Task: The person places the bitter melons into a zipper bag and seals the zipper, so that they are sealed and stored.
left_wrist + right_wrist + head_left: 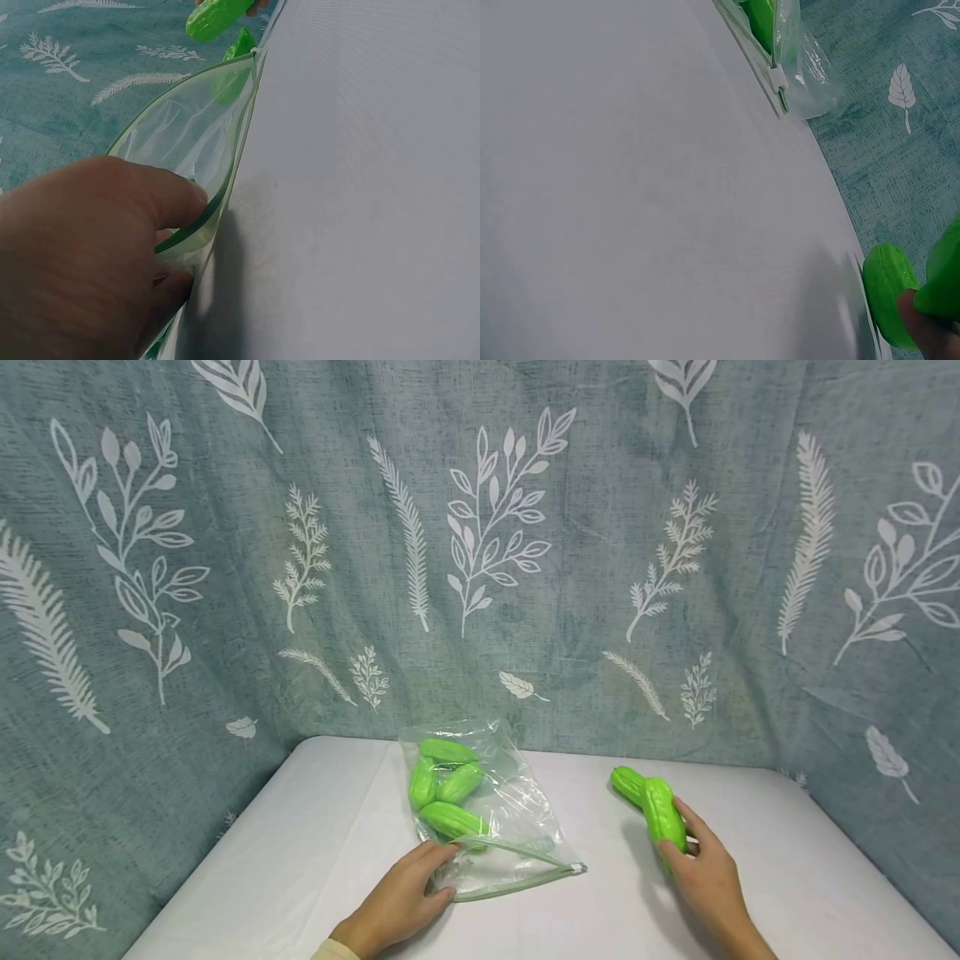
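A clear zip bag [517, 793] lies on the white table with several green cucumber-like pieces [453, 818] inside, its mouth parted toward the near side. My left hand [405, 893] pinches the left part of the bag's rim; in the left wrist view the thumb of that hand [90, 240] lies over the green seal strip [187, 229]. On the right, my right hand [708, 877] grips a green piece [663, 814] between thumb and fingers. Another green piece [627, 783] rests on the table just behind it; the right wrist view shows this piece [889, 292] beside the held one [943, 274].
A white slider [577, 867] sits at the right corner of the bag's mouth. The white table [300, 827] ends at a grey-green curtain [480, 677] with white leaf prints, which hangs behind and along both sides.
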A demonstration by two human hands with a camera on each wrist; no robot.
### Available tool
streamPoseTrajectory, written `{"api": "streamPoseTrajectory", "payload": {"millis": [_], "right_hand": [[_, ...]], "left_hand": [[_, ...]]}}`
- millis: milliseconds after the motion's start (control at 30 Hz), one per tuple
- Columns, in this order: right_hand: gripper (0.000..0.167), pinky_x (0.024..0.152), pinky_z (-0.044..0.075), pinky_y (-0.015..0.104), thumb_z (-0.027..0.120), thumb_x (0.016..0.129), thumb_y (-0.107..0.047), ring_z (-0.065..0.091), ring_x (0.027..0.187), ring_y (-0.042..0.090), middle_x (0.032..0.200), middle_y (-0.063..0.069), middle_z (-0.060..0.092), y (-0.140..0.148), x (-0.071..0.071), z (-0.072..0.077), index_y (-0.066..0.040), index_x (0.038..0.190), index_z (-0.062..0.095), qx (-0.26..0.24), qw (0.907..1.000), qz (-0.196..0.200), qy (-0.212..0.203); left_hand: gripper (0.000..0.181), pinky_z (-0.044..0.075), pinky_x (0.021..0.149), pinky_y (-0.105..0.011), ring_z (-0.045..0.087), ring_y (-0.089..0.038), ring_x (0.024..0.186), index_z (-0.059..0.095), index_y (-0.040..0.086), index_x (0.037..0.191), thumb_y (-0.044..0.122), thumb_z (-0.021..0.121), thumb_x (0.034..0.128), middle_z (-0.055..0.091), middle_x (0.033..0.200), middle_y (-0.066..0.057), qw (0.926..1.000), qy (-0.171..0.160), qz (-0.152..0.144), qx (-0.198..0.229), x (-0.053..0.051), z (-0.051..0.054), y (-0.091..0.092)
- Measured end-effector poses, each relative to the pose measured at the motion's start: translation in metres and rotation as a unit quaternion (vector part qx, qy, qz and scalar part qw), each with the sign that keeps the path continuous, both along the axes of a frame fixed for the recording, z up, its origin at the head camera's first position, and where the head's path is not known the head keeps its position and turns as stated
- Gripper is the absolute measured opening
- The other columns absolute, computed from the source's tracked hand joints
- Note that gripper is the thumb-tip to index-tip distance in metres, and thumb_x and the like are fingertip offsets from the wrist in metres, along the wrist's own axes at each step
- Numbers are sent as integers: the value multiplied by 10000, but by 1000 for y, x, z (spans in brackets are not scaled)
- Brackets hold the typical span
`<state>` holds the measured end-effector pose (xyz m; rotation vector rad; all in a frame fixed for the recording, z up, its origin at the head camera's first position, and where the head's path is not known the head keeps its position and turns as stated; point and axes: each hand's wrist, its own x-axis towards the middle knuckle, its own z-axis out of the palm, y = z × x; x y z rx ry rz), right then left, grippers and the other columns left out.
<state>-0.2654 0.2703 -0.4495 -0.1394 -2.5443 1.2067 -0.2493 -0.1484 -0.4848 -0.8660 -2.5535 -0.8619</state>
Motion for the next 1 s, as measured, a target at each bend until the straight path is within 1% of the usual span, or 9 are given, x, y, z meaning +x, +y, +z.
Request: {"api": "streamPoseTrajectory", "payload": {"millis": [167,333,433,533,733,867,1000], "right_hand": [[714,662,535,192,644,963,-231,597,1115,355,1375,265,490,-3,1,0,-151,1587,305,-130,9998,80,84],[707,669,539,189,659,963,-240,601,1112,364,1354,264,504,-5,1,0,-135,1577,325,-113,9997,165,170],[712,664,544,199,667,963,-260,603,1120,375,1350,265,508,-6,2,1,-129,1575,329,-95,9996,247,116],[725,670,554,223,668,966,-287,592,1151,394,1372,268,490,-8,3,1,-130,1580,316,-113,9992,386,-54],[739,738,569,274,681,964,-301,561,1204,431,1401,274,468,-13,5,3,-114,1577,315,-116,9981,549,-261],[742,766,570,292,702,954,-303,550,1214,440,1404,274,463,-16,5,4,-117,1571,333,-240,9971,671,-273],[723,751,559,254,720,944,-255,570,1191,419,1394,268,480,-20,6,3,-123,1559,364,-362,9962,778,-164]], "left_hand": [[527,532,961,-332,598,-113,1121,576,115,1390,141,748,893,631,1236,1,10000,84,-10,-13,0,1,1],[526,532,957,-335,595,-113,1121,578,121,1389,142,748,892,630,1234,4,10000,39,26,-21,1,0,0],[526,531,957,-336,593,-112,1123,577,122,1390,142,746,893,629,1235,7,10000,27,28,-22,0,-1,0],[528,529,961,-334,592,-110,1124,576,121,1392,140,746,892,629,1234,12,10000,36,24,-24,0,-1,0],[527,529,961,-334,590,-106,1123,577,117,1389,145,746,891,630,1231,9,10000,24,38,-37,0,-1,0],[527,529,966,-339,591,-106,1127,577,114,1389,162,747,892,630,1234,4,10000,7,51,-61,0,-1,0],[527,529,968,-339,589,-107,1134,576,114,1391,172,746,896,628,1238,5,10000,-19,48,-64,-1,-1,0]]}}
